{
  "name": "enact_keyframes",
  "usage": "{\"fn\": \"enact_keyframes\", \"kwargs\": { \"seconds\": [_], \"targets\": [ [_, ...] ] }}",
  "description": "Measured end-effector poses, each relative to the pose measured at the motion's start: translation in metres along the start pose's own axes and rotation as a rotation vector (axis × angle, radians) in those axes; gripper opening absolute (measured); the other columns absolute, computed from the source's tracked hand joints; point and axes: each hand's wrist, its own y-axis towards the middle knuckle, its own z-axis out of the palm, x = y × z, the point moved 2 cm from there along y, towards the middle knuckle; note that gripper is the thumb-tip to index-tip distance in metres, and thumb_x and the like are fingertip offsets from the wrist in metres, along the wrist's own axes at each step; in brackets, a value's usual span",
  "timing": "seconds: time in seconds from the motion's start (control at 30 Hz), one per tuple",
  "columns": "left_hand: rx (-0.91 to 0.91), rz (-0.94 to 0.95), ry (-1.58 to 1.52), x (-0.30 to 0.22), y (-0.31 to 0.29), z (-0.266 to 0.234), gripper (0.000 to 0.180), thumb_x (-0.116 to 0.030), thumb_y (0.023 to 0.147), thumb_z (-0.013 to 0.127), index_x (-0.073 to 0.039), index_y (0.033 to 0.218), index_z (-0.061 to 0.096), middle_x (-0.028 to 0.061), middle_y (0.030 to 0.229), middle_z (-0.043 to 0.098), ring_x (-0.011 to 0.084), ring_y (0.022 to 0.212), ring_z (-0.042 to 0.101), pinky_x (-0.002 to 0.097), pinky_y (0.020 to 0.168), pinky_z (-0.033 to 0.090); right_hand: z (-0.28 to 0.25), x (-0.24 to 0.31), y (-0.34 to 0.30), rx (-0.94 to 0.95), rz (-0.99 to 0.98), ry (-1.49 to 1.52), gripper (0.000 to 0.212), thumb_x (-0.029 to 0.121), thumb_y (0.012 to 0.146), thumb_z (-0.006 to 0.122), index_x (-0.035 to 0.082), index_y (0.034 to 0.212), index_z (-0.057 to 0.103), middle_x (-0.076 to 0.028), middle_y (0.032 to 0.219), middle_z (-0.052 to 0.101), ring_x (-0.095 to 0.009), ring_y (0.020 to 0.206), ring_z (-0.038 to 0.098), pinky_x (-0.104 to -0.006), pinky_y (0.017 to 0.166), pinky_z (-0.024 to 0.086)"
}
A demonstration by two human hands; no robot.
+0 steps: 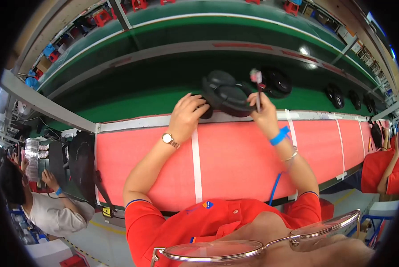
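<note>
A pair of black over-ear headphones (228, 92), smeared by motion, is held up between my hands over the green belt's near edge. My left hand (191, 112) curls round a dark part at its left side. At its right side, the fingers of my right hand (264, 115) close on the lower rim. The same hand also pinches a thin upright stick-like tool (257, 91) with a blurred pink and white top; its exact kind cannot be made out. Just beyond my right hand, another dark headphone (276, 83) lies on the belt.
Across the front runs a pink-covered bench (235, 160) with white tape strips. More black headphones (335, 96) lie along the green belt (141, 101) to the right. Metal posts (44, 100) flank the station. A co-worker (59, 213) sits at left, another (379, 171) at right.
</note>
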Motion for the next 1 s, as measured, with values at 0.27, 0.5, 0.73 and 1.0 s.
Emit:
{"fn": "enact_keyframes", "kwargs": {
  "seconds": [0.27,0.5,0.73,1.0],
  "targets": [
    [-0.103,-0.328,0.097,0.054,-0.029,0.003,0.028,0.008,0.068,0.057,-0.005,0.091,0.067,0.0091,0.104,0.062,0.0292,0.106,0.055,0.0404,0.088,0.046,0.082,0.003,0.03,0.129,0.101,-0.206,0.022,-0.002,0.072,0.068,0.0,0.088,0.054,-0.01,0.081,0.056,-0.022,0.069,0.057,-0.0307,0.064,0.045],
    [-0.19,-0.361,0.154,0.053,-0.021,-0.001,0.042,0.006,0.076,0.053,-0.01,0.114,0.061,0.015,0.122,0.053,0.0398,0.12,0.043,0.0469,0.104,0.037,0.127,-0.018,0.047,-0.021,0.433,0.561,0.023,0.021,0.093,0.058,-0.001,0.092,0.054,-0.003,0.061,0.05,-0.007,0.046,0.042,-0.02,0.04,0.026],
    [0.066,-0.476,0.118,0.062,-0.034,0.017,0.047,-0.016,0.09,0.05,-0.005,0.134,0.041,0.0243,0.138,0.036,0.0467,0.131,0.028,0.0524,0.11,0.023,0.139,-0.046,0.043,0.136,0.56,0.694,0.029,0.015,0.098,0.046,-0.004,0.12,0.046,-0.013,0.116,0.059,-0.014,0.081,0.061,-0.0218,0.05,0.039],
    [0.306,-0.373,0.044,0.054,-0.036,0.019,0.057,-0.032,0.09,0.052,-0.008,0.14,0.038,0.0189,0.148,0.028,0.0353,0.14,0.018,0.054,0.113,0.009,0.141,-0.033,0.028,-0.024,0.433,0.664,0.044,0.007,0.097,0.043,-0.007,0.137,0.03,-0.016,0.139,0.038,-0.025,0.119,0.052,-0.0299,0.086,0.052]
  ]
}}
